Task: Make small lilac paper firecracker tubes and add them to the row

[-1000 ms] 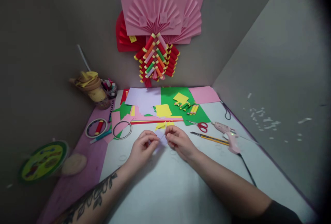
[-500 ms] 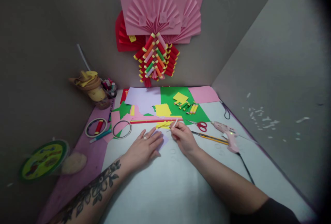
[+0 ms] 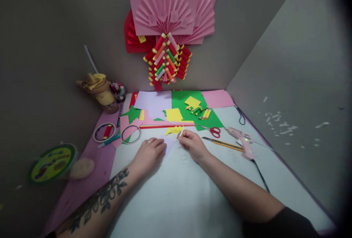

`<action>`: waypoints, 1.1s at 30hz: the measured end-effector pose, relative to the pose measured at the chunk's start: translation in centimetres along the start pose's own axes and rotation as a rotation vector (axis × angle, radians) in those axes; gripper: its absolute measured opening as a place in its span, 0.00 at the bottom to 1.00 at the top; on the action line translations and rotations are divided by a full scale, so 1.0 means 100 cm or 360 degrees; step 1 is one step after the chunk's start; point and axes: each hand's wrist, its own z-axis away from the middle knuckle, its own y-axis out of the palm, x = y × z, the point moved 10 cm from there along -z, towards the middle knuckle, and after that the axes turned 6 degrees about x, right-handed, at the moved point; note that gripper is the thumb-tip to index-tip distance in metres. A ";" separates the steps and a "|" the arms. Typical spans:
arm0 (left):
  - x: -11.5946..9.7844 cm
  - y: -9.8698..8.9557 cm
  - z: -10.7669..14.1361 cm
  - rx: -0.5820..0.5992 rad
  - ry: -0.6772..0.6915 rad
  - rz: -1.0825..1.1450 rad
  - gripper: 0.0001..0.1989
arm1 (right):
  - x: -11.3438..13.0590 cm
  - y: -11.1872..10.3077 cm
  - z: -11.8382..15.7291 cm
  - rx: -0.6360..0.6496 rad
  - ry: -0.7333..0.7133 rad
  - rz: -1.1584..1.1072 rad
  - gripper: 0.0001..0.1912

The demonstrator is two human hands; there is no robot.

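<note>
A small piece of lavender paper [image 3: 171, 146] lies on the white table sheet between my hands. My left hand [image 3: 150, 153] has its fingers curled together at the paper's left edge, the fingertips partly hidden. Just right of the paper, my right hand [image 3: 194, 146] pinches a thin white strip [image 3: 181, 131] between thumb and forefinger. Yellow paper pieces [image 3: 173, 130] lie right behind the lavender paper. Red-handled scissors [image 3: 214, 131] and a yellow-and-black pencil or cutter [image 3: 224, 144] rest to the right of my right hand.
A pink glue gun [image 3: 243, 141] with a black cord lies at right. Tape rolls [image 3: 131, 134] sit at left, near a drink cup [image 3: 103, 93]. Coloured sheets [image 3: 154, 100] and small paper rolls [image 3: 203, 112] lie behind. Paper firecracker decorations [image 3: 165, 60] hang on the wall.
My left hand has drawn back left from lying flat over the lavender paper, its fingers now curled. More of the paper shows. My right hand, still pinching the white strip, has shifted slightly left.
</note>
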 end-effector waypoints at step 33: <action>0.013 0.005 -0.009 0.0035 0.0011 0.0579 0.10 | 0.003 0.036 0.019 -0.0079 -0.0137 0.1237 0.05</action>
